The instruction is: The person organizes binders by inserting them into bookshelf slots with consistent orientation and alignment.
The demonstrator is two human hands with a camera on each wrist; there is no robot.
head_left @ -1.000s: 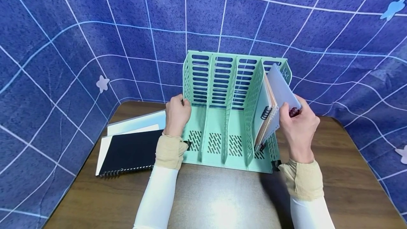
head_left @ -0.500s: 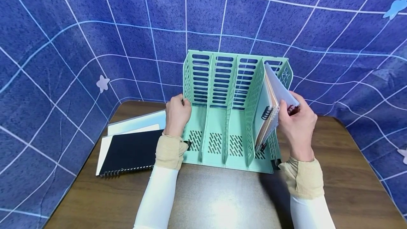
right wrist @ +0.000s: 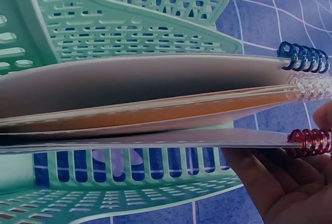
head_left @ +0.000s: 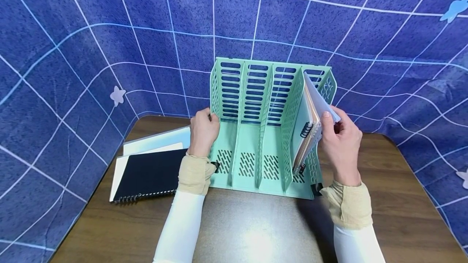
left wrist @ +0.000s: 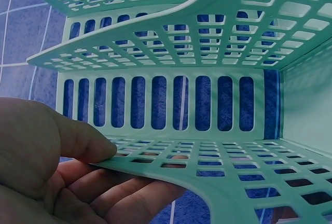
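A mint-green file organizer (head_left: 248, 153) with upright perforated dividers stands on the table. My left hand (head_left: 204, 131) grips the edge of its left side wall (left wrist: 155, 164), thumb inside and fingers outside. Several spiral notebooks stand in the rightmost compartment. One has a blue coil (right wrist: 303, 58), another a clear coil (right wrist: 309, 87). My right hand (head_left: 341, 145) pinches the outermost, pale blue notebook (head_left: 319, 96) by its outer edge, near its red coil (right wrist: 309, 142). That notebook leans close to the others, its lower part inside the compartment.
Left of the organizer lie a black spiral notebook (head_left: 150, 173), a white sheet or pad (head_left: 118, 173) and a light blue book (head_left: 159, 139), overlapping. A blue curtain (head_left: 234, 15) with a grid pattern hangs behind the wooden table (head_left: 395, 182).
My right hand has shifted a little left, bringing the pale blue notebook closer against the other notebooks. My left hand has stayed on the organizer's side wall.
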